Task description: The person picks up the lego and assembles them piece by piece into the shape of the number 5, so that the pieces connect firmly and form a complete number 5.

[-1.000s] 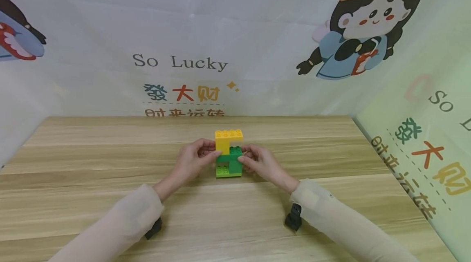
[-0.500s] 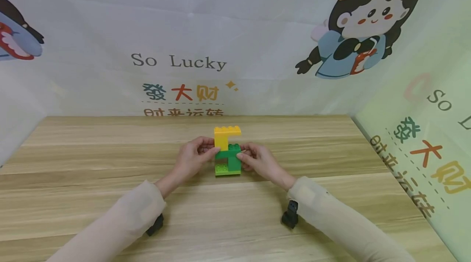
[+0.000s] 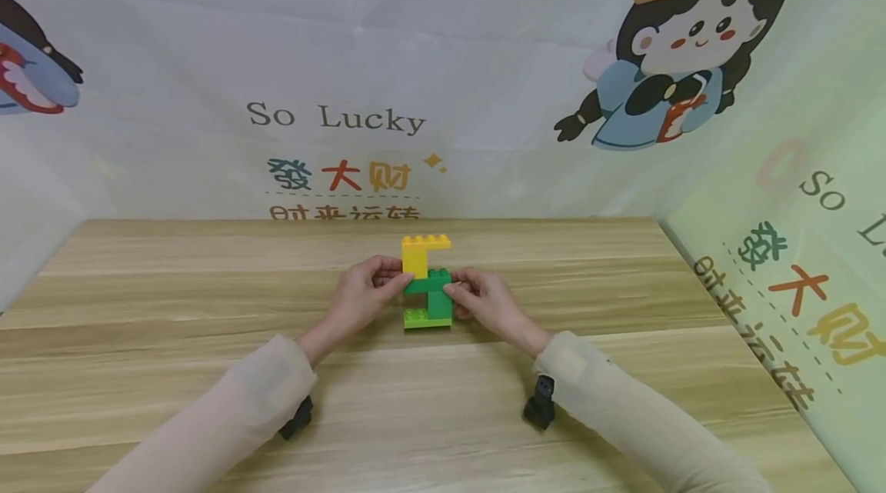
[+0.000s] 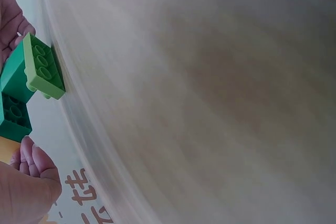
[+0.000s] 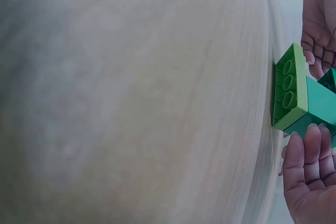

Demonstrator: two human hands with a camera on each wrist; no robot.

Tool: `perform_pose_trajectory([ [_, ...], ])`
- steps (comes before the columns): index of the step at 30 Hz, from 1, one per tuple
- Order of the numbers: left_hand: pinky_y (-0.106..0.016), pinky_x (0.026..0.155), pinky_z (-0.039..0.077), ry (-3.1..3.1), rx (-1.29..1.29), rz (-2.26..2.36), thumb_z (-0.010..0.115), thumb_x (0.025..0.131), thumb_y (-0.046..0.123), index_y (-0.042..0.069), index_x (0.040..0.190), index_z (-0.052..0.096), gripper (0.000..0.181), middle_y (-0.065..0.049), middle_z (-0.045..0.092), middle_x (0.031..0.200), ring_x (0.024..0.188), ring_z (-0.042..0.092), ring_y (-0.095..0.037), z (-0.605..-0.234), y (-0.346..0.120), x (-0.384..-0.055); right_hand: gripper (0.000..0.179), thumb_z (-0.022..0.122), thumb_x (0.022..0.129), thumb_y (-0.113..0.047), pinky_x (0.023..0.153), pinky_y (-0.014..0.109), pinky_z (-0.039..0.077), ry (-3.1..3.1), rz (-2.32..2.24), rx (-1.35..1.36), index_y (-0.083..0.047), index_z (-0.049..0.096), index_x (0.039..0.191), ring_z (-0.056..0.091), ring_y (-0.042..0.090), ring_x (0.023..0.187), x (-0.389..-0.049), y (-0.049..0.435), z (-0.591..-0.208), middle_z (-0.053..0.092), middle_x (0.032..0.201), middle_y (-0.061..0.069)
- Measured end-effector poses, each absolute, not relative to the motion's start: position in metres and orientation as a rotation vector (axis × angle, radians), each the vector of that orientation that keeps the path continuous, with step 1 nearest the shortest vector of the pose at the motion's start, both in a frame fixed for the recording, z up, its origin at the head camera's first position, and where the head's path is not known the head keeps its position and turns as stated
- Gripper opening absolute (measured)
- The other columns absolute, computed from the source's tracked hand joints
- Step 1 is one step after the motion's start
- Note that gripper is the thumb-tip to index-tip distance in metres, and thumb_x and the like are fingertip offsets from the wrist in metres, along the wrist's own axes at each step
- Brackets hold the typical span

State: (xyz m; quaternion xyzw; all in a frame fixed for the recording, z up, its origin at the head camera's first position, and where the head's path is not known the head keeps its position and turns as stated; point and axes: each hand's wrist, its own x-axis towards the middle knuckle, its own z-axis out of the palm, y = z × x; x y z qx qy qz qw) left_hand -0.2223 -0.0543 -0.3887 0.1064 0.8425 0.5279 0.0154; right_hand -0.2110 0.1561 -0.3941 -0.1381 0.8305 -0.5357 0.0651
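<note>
A stack of toy building bricks stands upright between my two hands in the head view. Its lowest layer is a light green brick (image 3: 418, 318), and above it come dark green bricks (image 3: 439, 306). A yellow brick (image 3: 414, 256) rises on the left, topped by an orange-yellow brick (image 3: 436, 241) that juts out rightward. My left hand (image 3: 363, 289) pinches the left side where yellow meets green. My right hand (image 3: 490, 299) pinches the dark green right side. Both wrist views show the hollow underside of the light green brick (image 4: 44, 69), raised off the table.
A wooden table (image 3: 415, 416) lies below the hands. Behind it hangs a pale printed cloth (image 3: 484, 78) with lettering and a cartoon figure, and another cloth side (image 3: 796, 231) closes off the right. Black wrist cameras (image 3: 539, 403) hang beneath both sleeves.
The brick stack has risen slightly in the head view and tipped, so its top studs now show more side-on. Both hands keep their grip and have moved up a little with it.
</note>
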Motion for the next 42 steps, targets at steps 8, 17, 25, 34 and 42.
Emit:
perform_pose_trajectory([
  [8,-0.028,0.076,0.053,2.614,0.298,1.634,0.063,0.091,0.021,-0.003,0.116,0.06,0.034,-0.017,0.065,0.109,0.093,0.062,-0.023,-0.388,-0.053,-0.225,0.028,0.054,0.095,-0.01,0.062,0.024,0.055,2.541,-1.611,-0.426,0.008,0.06,0.115,0.055,0.008,0.063,-0.213,0.155,-0.393,0.062,0.081,0.012],
  [17,-0.031,0.08,0.053,2.614,0.226,1.616,0.062,0.091,0.022,-0.003,0.117,0.06,0.036,-0.018,0.065,0.112,0.098,0.063,-0.025,-0.387,-0.05,-0.227,0.025,0.054,0.095,-0.009,0.056,0.022,0.052,2.564,-1.608,-0.413,0.008,0.063,0.112,0.053,0.009,0.059,-0.215,0.152,-0.395,0.058,0.071,0.006],
  [25,-0.036,0.089,0.05,2.621,0.144,1.535,0.058,0.094,0.03,0.003,0.123,0.059,0.04,-0.013,0.063,0.119,0.107,0.06,-0.023,-0.387,-0.05,-0.23,0.022,0.053,0.096,-0.012,0.052,0.02,0.049,2.589,-1.577,-0.36,0.005,0.066,0.099,0.051,0.01,0.057,-0.219,0.148,-0.394,0.055,0.065,0.002],
  [34,-0.042,0.095,0.045,2.684,0.105,1.445,0.059,0.093,0.034,0.002,0.118,0.064,0.041,-0.014,0.063,0.121,0.116,0.054,-0.028,-0.391,-0.05,-0.236,0.023,0.053,0.096,-0.012,0.05,0.02,0.047,2.617,-1.537,-0.311,0.006,0.067,0.097,0.05,0.009,0.054,-0.224,0.145,-0.394,0.053,0.06,0.0],
  [42,-0.041,0.094,0.045,2.653,0.043,1.421,0.059,0.092,0.034,0.004,0.112,0.068,0.037,-0.013,0.065,0.119,0.11,0.055,-0.024,-0.39,-0.049,-0.24,0.023,0.053,0.096,-0.012,0.05,0.021,0.048,2.613,-1.527,-0.282,0.006,0.068,0.094,0.05,0.01,0.052,-0.228,0.145,-0.397,0.053,0.059,0.001],
])
